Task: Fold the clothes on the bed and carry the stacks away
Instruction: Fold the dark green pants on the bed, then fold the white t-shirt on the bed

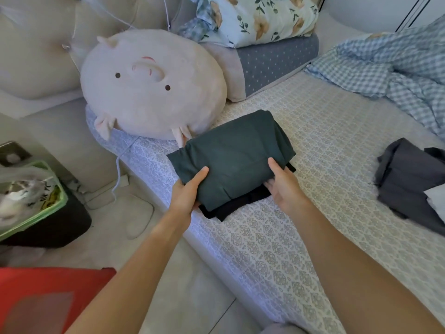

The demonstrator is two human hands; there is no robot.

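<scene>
A folded dark green cotton garment lies on top of a folded black garment, the two making one small stack near the bed's left edge, close to the head end. The left hand grips the stack's near-left corner, thumb on top of the green cloth and fingers tucked out of sight beneath. The right hand holds the near-right side the same way, thumb over the green layer, fingers slid in under it above the black piece.

Just beyond the stack, one round cream plush pig cushion leans against the padded beige headboard, its lower rim almost touching the green garment. Two pillows are piled at the head end: a floral pale blue pillow on a grey dotted pillow. One blue gingham quilt is bunched along the far edge. One loose dark grey garment lies crumpled well apart from the stack, toward the bed's far side.

On the floor beside the bed stands one green-rimmed plastic bin, and a thin cable hangs over the bed's left edge.
</scene>
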